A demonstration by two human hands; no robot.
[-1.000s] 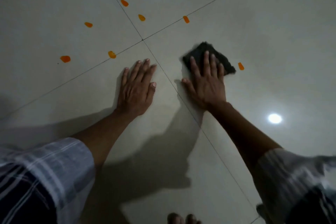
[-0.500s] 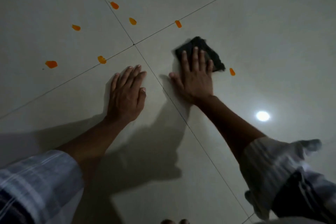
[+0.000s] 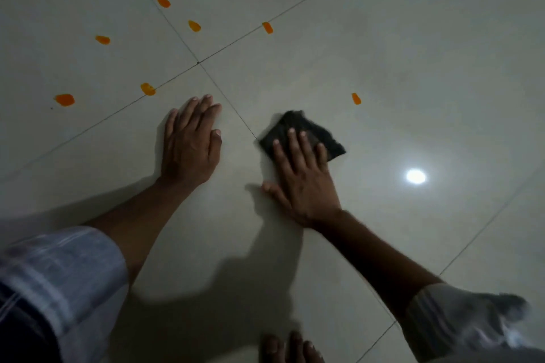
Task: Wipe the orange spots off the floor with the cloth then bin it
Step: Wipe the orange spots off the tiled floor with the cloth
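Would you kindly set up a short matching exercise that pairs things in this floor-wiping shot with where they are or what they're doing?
Things:
1. left hand
2. right hand
3. dark cloth
4. bright light reflection

States:
A. under straight fingers
B. flat on bare tile
C. on the floor right of the cloth
D. pressing the cloth

Pairs: 1-B, 2-D, 3-A, 4-C

Right hand point(image 3: 303, 183) flat on cloth point(image 3: 300, 130)

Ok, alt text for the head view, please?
A right hand presses a dark crumpled cloth flat on pale glossy floor tiles, the left hand flat beside it. Seven orange spots remain beyond the hands.
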